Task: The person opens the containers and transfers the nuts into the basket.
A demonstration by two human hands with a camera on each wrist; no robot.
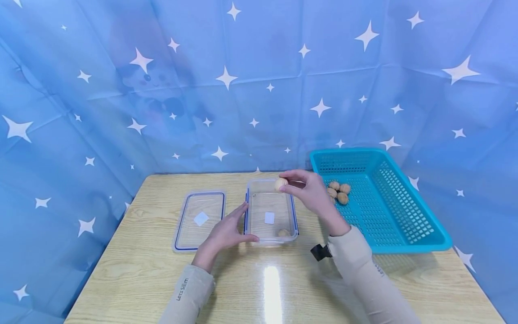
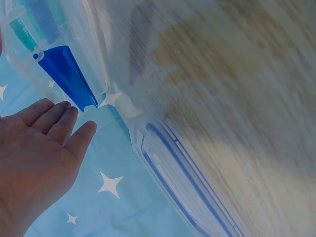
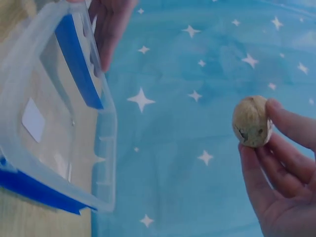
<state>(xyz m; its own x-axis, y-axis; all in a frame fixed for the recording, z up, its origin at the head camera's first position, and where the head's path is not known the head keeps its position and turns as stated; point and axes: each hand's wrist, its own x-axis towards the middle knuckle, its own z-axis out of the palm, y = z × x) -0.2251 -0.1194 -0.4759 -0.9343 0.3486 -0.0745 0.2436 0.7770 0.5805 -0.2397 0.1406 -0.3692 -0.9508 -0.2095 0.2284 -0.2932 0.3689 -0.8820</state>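
A clear plastic container [image 1: 254,234] with blue clips stands in the middle of the wooden table, one walnut [image 1: 283,232] lying inside it near the front. My right hand [image 1: 307,189] pinches another walnut [image 1: 280,183] [image 3: 252,121] above the container's far edge. My left hand [image 1: 226,231] [image 2: 34,153] rests with straight fingers against the container's left side, by a blue clip [image 2: 66,76]. The container wall [image 3: 106,148] also shows in the right wrist view.
The container's lid [image 1: 200,219] lies flat just left of it. A teal perforated basket [image 1: 404,225] at the right holds several walnuts [image 1: 339,191]. A blue star-patterned cloth [image 1: 243,81] hangs behind and around the table [image 1: 141,270].
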